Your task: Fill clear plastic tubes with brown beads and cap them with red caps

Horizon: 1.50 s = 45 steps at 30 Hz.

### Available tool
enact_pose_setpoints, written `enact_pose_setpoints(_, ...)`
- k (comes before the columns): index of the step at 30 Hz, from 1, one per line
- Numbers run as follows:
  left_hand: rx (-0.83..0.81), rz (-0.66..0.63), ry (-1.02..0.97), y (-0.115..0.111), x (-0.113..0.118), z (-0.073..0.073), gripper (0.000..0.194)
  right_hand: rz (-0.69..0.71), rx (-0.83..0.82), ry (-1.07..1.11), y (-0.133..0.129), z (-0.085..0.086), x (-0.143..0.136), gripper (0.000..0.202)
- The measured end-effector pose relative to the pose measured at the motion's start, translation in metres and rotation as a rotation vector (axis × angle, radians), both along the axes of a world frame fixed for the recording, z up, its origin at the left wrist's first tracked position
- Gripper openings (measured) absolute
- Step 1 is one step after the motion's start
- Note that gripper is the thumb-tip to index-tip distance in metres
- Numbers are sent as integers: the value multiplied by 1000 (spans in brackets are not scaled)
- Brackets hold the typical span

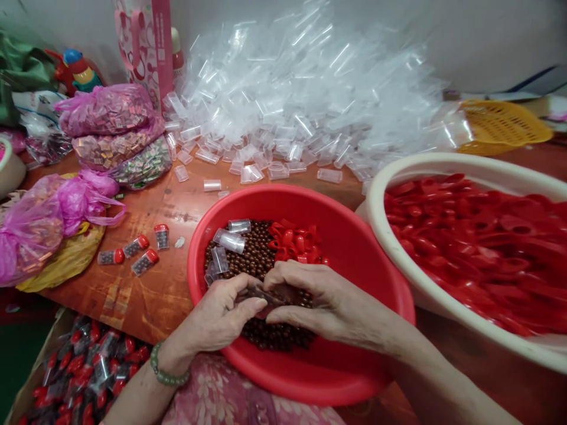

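Observation:
Over a red basin (354,248), my left hand (224,310) is closed around a small clear plastic tube (253,291), mostly hidden by the fingers. My right hand (321,301) curls in from the other side, fingertips meeting the left hand's; what it grips, if anything, is hidden. Below both hands lie many dark brown beads (252,251). Several clear tubes (229,240) rest on the beads at the basin's left. A cluster of red plastic caps (296,241) lies at the back of the beads.
Behind the basin rises a large heap of clear tubes (305,112). A white basin (376,195) of red caps stands right. Several filled, red-capped tubes (144,262) lie left, near pink bags (110,112). A box of capped tubes (88,372) sits lower left; a yellow basket (505,124) lies back right.

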<state>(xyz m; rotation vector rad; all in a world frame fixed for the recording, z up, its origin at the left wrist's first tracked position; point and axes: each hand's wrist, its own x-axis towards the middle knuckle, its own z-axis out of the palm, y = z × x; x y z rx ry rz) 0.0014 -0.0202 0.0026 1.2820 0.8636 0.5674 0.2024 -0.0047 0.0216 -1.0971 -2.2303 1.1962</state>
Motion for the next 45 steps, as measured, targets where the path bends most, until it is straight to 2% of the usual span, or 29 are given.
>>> enact_pose_setpoints(4,57,-18,52,0,0,1,14,55,-49,-31,2,1,-3,18)
enact_pose_setpoints(9,109,-39,98,2,0,4,16,96,-91,-28,1,5,-5,27)
enact_pose_setpoints(14,86,14,139,1,1,3,19,-41,-184,-10,-13,2,6,18)
enact_pose_setpoints(17,8,119,90,1,-1,1,19,-133,-208,61,-19,-5,22,33)
enact_pose_setpoints(19,-83,193,-33,0,-2,3,18,-186,-121,-6,-16,-12,31,37)
enact_pose_setpoints(21,-142,213,-153,-1,-4,6,18,-206,48,-185,-8,-20,36,26)
enact_pose_setpoints(24,-158,183,-237,-3,-6,12,21,-134,319,-565,9,-31,33,15)
enact_pose_setpoints(26,-160,180,-243,-2,-5,13,20,-57,410,-750,21,-37,26,17)
enact_pose_setpoints(32,-239,184,-280,5,3,11,17,70,446,-893,37,-52,9,23)
enact_pose_setpoints(37,-354,159,-389,10,6,8,27,118,470,-945,42,-56,12,18)
enact_pose_setpoints(42,-359,179,-419,12,5,4,31,44,497,-957,44,-56,15,20)
enact_pose_setpoints(45,-286,169,-387,7,3,10,29,-26,497,-945,46,-60,11,20)
